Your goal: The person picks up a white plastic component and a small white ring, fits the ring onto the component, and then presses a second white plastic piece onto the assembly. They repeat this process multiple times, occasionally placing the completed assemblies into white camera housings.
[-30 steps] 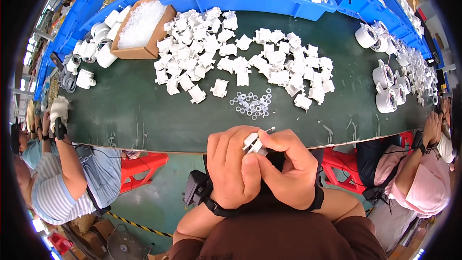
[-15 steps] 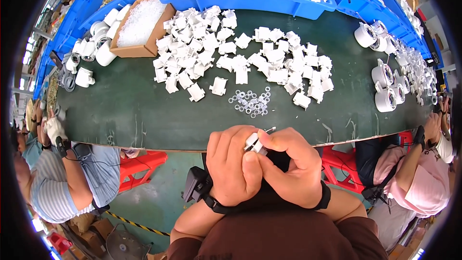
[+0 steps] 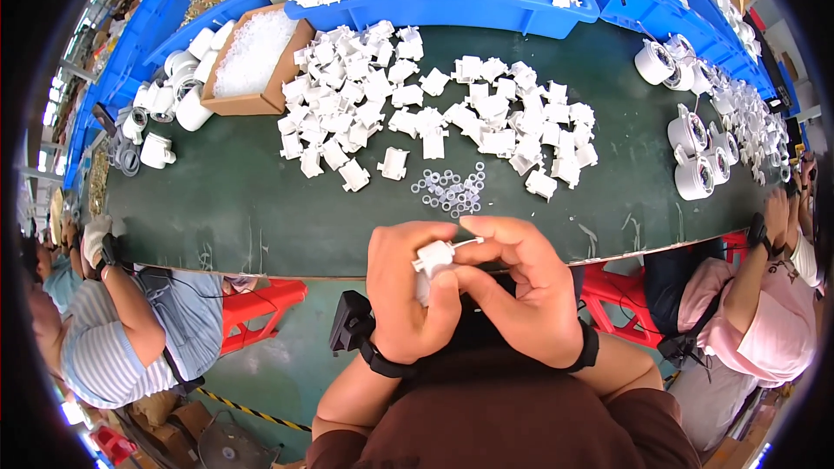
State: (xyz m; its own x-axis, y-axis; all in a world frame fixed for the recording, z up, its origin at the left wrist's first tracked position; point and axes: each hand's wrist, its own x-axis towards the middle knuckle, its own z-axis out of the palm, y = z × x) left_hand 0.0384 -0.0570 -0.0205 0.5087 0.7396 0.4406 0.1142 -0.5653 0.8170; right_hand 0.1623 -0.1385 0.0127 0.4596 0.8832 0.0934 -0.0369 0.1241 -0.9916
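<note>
Both hands — left [image 3: 407, 295], right [image 3: 521, 291] — closing their grip on one white part [image 3: 432, 259], just below the bench [image 3: 261, 208] edge, near the rings [image 3: 450, 191].

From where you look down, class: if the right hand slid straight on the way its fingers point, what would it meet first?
The right hand points leftward, so it would meet the small white plastic part it already pinches, then the left hand just behind it. Depth between them is unclear.

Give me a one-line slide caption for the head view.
Both hands, left hand and right hand, grip a small white plastic part above the green table.
</note>
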